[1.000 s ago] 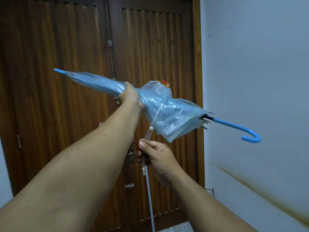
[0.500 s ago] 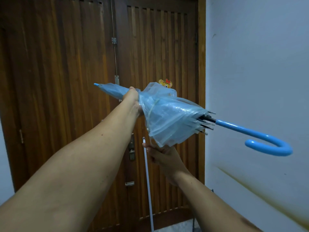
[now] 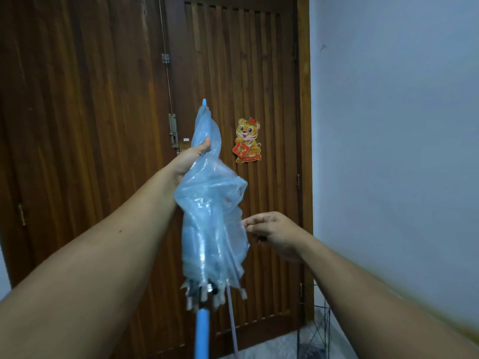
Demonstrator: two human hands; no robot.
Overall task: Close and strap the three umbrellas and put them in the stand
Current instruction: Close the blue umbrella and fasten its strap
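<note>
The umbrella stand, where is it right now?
In the head view the wire umbrella stand sits at the lower right, on the floor in the corner between the wooden door and the white wall, partly hidden behind the right forearm.

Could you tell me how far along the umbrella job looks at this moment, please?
Done: the blue umbrella is folded shut, its canopy bunched. In hand: the left hand grips it near the tip, while the right hand pinches at the canopy's edge; no strap shows fastened. Left: strapping it and placing it in the wire stand. No other umbrellas are in view.
</note>
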